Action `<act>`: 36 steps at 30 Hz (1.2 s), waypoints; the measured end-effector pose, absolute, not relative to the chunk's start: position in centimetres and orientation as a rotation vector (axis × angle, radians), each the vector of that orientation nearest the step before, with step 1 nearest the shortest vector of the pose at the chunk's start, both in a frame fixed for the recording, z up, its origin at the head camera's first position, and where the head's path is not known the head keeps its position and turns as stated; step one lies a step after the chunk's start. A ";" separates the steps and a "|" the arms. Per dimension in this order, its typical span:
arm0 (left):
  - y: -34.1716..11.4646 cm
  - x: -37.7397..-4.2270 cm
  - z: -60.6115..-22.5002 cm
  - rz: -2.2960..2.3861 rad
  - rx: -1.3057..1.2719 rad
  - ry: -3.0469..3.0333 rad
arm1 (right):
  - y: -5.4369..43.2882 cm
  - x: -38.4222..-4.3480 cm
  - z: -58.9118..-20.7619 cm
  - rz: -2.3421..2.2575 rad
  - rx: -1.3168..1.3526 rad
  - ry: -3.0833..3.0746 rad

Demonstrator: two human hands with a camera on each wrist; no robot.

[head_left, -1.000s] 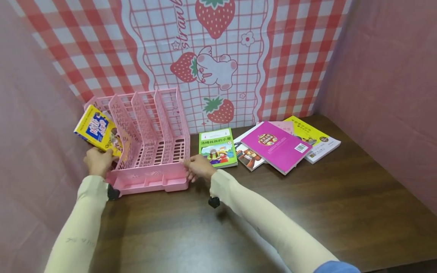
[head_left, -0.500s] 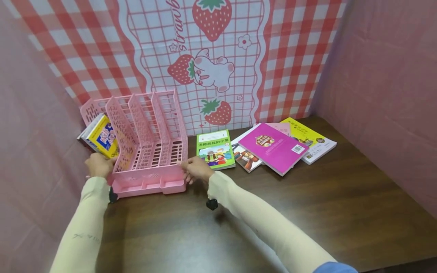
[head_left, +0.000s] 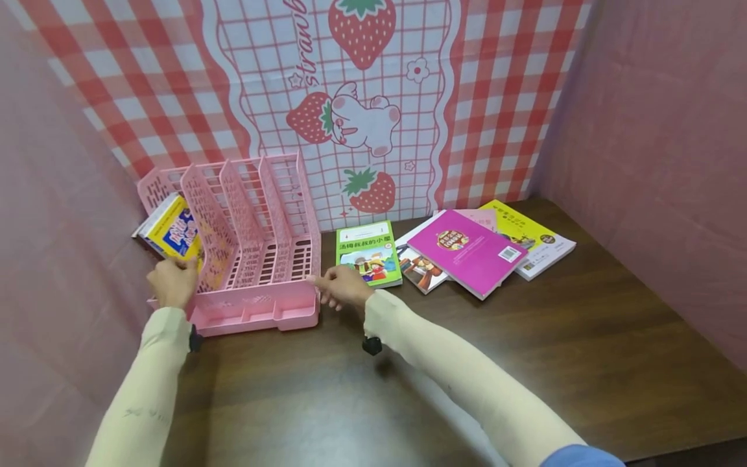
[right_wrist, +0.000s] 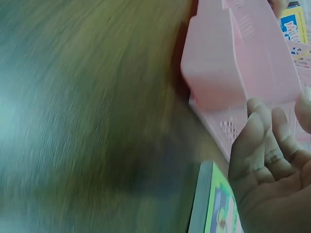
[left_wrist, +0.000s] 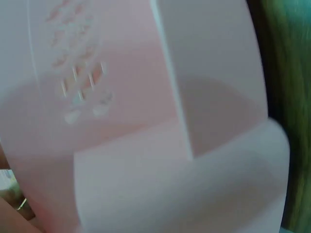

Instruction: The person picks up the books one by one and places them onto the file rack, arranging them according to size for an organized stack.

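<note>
At the left end of the pink rack [head_left: 255, 298], you've got the yellow-and-blue book [head_left: 179, 235] sitting tilted in the leftmost slot, cover facing up toward you. Your left hand [head_left: 173, 283] is right at the book's lower end and hides that bit, so I can't tell if you're pinching it or just resting against it. Left wrist view doesn't help much, it's mostly blurry pink plastic with a sliver of fingers at the edge. Your right hand [head_left: 344, 286] is over at the rack's front right corner, thumb up by the rim, other fingers loosely bent below. Whether that's a real pinch or just a touch, can't tell either. Just beside it you've got the green book [head_left: 369, 251] lying on the wooden table [head_left: 327, 389], and further right there's a loose pile: magenta book [head_left: 467, 253] on top, white book [head_left: 423, 269] and pink book [head_left: 481, 218] peeking out from under it, plus a yellow-and-white book [head_left: 518, 227] at the far right end. Behind it all hangs a strawberry cloth [head_left: 233, 65], red-and-white checks down both sides
</note>
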State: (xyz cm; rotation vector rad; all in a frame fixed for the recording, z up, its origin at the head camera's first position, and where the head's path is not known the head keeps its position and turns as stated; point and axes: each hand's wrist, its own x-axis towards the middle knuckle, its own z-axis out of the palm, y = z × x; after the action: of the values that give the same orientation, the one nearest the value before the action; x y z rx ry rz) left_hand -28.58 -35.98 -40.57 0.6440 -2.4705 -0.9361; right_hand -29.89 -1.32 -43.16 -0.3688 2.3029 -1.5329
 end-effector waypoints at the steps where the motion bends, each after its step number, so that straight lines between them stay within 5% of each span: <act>1: -35.6 -28.5 -40.6 -0.936 0.604 -2.438 | -1.0 -30.0 -43.2 -1.499 -0.385 2.334; 25: -21.4 -28.9 -41.6 -1.447 -0.329 -2.397 | 10.4 -32.2 -43.9 -0.454 -0.121 2.979; 36: -19.0 -29.0 -42.0 -1.508 -0.426 -2.458 | 9.9 -32.5 -45.0 -1.544 0.292 2.337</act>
State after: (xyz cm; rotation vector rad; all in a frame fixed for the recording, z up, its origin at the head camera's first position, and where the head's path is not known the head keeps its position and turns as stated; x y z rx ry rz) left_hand -28.96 -18.96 -41.98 -0.4264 -2.4577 -1.5079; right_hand -32.48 9.85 -45.00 0.2920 2.3367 -1.5439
